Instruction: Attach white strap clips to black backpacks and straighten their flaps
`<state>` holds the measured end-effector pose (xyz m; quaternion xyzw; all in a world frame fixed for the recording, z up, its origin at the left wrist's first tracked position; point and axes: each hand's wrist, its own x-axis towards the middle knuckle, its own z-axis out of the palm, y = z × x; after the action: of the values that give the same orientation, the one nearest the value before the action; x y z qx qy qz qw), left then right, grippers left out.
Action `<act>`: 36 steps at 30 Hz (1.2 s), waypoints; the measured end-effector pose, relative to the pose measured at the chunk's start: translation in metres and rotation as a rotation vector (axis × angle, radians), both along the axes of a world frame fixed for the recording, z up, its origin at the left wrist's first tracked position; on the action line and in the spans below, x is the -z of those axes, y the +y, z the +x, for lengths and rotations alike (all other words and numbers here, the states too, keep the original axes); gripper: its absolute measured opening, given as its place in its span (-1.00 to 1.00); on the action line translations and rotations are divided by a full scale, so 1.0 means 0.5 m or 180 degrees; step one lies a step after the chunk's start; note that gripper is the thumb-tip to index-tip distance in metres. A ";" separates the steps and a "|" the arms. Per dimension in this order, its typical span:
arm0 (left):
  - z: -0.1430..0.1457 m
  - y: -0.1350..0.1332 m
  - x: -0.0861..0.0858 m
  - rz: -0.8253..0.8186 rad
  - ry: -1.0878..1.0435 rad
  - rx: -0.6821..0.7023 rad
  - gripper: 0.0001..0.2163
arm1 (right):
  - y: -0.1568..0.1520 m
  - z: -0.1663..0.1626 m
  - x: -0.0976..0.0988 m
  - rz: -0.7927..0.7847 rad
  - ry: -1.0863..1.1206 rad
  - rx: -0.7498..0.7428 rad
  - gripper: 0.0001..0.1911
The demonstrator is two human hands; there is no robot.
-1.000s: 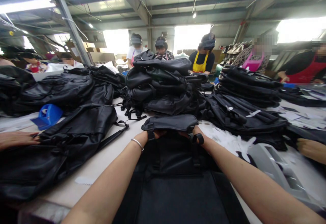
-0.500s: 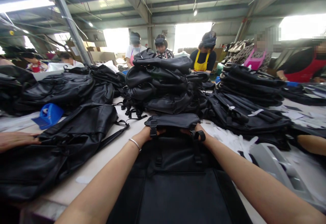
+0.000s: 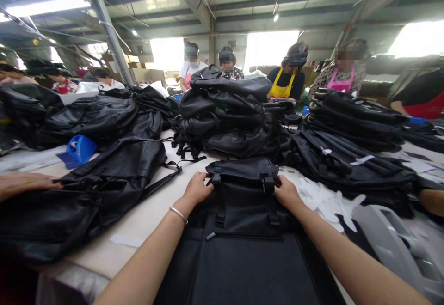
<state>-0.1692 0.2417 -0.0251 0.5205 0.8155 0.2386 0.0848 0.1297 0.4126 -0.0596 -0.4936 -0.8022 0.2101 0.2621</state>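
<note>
A black backpack [image 3: 243,249] lies flat on the table in front of me, its flap [image 3: 243,168] at the far end with two strap buckles. My left hand [image 3: 197,187], a thin bangle on its wrist, grips the flap's left edge with curled fingers. My right hand [image 3: 286,192] grips the flap's right edge beside the right buckle. Both forearms reach out along the bag's sides.
Piles of black backpacks [image 3: 225,115] fill the table ahead, left [image 3: 93,120] and right [image 3: 350,134]. A blue tape dispenser [image 3: 78,150] sits at left. Another person's hand [image 3: 24,182] rests on a bag at far left. Several workers stand behind the piles. White paper scraps [image 3: 322,198] lie at right.
My hands have slid from under the flap to its two outer sides, and the flap has come down flatter onto the bag. The view shifted slightly.
</note>
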 end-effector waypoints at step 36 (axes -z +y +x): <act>0.096 -0.036 -0.023 0.0275 0.1160 -0.0600 -0.61 | -0.250 0.116 -0.061 0.0843 -0.1132 -0.1109 -0.59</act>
<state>-0.1212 0.2238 -0.0135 0.4796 0.8514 0.1821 -0.1092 0.1875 0.2874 -0.0289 -0.3388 -0.9288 0.0554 0.1393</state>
